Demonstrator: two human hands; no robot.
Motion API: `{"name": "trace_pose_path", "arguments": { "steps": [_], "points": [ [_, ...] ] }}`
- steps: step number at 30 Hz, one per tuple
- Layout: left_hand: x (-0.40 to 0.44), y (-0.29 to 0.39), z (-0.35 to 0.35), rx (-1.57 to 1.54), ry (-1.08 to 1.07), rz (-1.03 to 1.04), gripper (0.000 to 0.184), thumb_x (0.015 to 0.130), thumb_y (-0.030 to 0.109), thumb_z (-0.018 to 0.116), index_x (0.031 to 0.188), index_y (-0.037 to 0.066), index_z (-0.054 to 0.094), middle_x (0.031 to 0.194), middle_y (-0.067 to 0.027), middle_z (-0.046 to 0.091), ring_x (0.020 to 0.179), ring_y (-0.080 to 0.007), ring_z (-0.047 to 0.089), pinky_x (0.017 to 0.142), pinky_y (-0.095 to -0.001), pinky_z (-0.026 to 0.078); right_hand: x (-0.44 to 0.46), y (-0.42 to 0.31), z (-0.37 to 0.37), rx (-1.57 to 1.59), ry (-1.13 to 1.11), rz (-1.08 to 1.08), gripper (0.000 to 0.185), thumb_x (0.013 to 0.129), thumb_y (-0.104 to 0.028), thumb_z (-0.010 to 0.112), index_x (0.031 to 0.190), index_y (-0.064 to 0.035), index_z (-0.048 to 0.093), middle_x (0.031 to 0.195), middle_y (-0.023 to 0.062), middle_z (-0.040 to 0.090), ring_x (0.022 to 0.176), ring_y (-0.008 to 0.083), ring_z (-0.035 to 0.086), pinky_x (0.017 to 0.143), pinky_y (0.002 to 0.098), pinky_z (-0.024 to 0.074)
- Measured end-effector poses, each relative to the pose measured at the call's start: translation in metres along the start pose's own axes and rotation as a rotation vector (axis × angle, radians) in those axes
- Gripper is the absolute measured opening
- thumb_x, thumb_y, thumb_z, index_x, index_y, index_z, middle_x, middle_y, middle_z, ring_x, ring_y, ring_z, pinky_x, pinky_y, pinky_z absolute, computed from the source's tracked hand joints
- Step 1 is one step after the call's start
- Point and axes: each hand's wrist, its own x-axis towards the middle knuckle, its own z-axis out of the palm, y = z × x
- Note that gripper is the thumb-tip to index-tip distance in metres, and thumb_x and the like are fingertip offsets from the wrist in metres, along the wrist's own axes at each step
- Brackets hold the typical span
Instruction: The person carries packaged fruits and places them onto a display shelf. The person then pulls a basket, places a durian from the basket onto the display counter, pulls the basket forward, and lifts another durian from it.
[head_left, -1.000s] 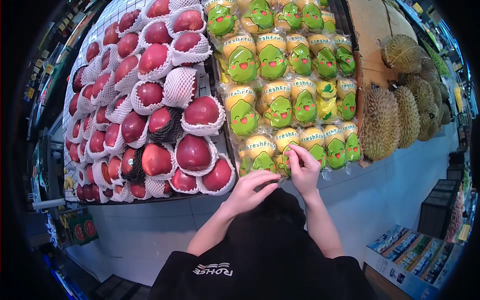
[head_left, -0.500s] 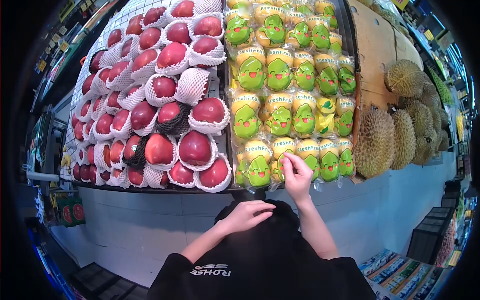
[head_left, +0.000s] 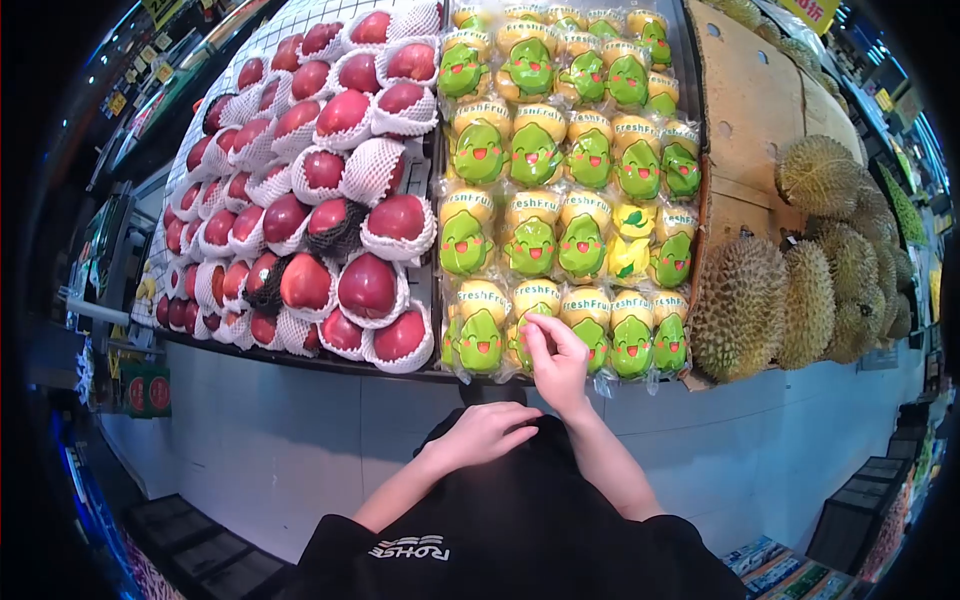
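Note:
My right hand (head_left: 557, 365) is at the front row of bagged yellow fruit, its fingers curled and thumb and forefinger brought together over one fruit bag (head_left: 536, 300). Whether the fingertips pinch its plastic is hidden. Each clear bag carries a green smiling cartoon and "FreshFruit" lettering. Lower and to the left, my left hand (head_left: 490, 432) hovers before my black shirt (head_left: 500, 520), fingers stretched out and thumb apart, holding nothing. Between the rows of cartoon bags sits a yellow-wrapped fruit (head_left: 632, 245) with green leaf prints.
Red apples (head_left: 368, 287) in white foam nets fill the stand on the left, a few in black nets. Spiky durians (head_left: 740, 310) lie to the right beside a brown cardboard sheet (head_left: 755, 110). Below the stand's front edge is the grey floor (head_left: 290, 430). Dark crates (head_left: 205, 545) stand at lower left.
The view has turned slightly, so the fruit bags and my right hand appear further left. My right hand stays over the same front-row bag. My left hand keeps its pose.

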Motion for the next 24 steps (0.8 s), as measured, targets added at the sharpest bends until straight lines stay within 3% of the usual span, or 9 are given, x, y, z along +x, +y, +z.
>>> {"name": "trace_pose_path", "arguments": {
  "steps": [7, 10, 16, 21, 24],
  "points": [
    [-0.018, 0.005, 0.010, 0.068, 0.052, -0.178, 0.032, 0.087, 0.021, 0.061, 0.114, 0.004, 0.061, 0.099, -0.0142, 0.066, 0.088, -0.0310, 0.064, 0.077, -0.0378, 0.051, 0.000, 0.004, -0.004, 0.030, -0.055, 0.013, 0.016, 0.091, -0.006, 0.057, 0.103, 0.0020, 0.064, 0.085, 0.0058, 0.067, 0.072, 0.0077, 0.061, 0.063, 0.0215, 0.0514],
    [-0.024, 0.007, 0.011, 0.027, 0.118, -0.273, 0.032, 0.087, 0.020, 0.061, 0.114, 0.004, 0.061, 0.099, -0.0140, 0.065, 0.090, -0.0308, 0.064, 0.078, -0.0373, 0.051, 0.000, -0.005, -0.003, 0.108, -0.059, 0.103, 0.014, 0.087, -0.004, 0.060, 0.099, 0.0030, 0.064, 0.082, 0.0098, 0.067, 0.076, 0.0141, 0.064, 0.068, 0.0253, 0.0494],
    [-0.036, 0.004, 0.019, -0.022, 0.360, -0.324, 0.029, 0.087, 0.017, 0.061, 0.111, 0.002, 0.062, 0.100, -0.0146, 0.065, 0.091, -0.0312, 0.064, 0.079, -0.0357, 0.051, 0.000, -0.013, -0.008, 0.016, -0.135, 0.029, 0.013, 0.086, -0.003, 0.061, 0.097, 0.0019, 0.065, 0.084, 0.0107, 0.066, 0.073, 0.0159, 0.063, 0.066, 0.0260, 0.0490],
    [-0.039, 0.009, 0.020, -0.024, 0.355, -0.350, 0.029, 0.086, 0.017, 0.062, 0.110, 0.001, 0.062, 0.100, -0.0151, 0.065, 0.091, -0.0319, 0.063, 0.079, -0.0369, 0.051, -0.013, -0.024, -0.010, -0.090, -0.180, -0.179, 0.013, 0.084, -0.001, 0.062, 0.096, 0.0016, 0.066, 0.083, 0.0126, 0.066, 0.073, 0.0201, 0.064, 0.066, 0.0277, 0.0498],
    [-0.040, 0.012, 0.017, -0.036, 0.328, -0.354, 0.028, 0.086, 0.017, 0.062, 0.109, 0.001, 0.061, 0.099, -0.0154, 0.064, 0.091, -0.0325, 0.063, 0.078, -0.0380, 0.050, -0.026, -0.032, -0.006, -0.007, -0.275, -0.120, 0.013, 0.084, 0.000, 0.062, 0.096, 0.0017, 0.066, 0.082, 0.0119, 0.067, 0.073, 0.0200, 0.065, 0.066, 0.0284, 0.0504]
  ]
}}
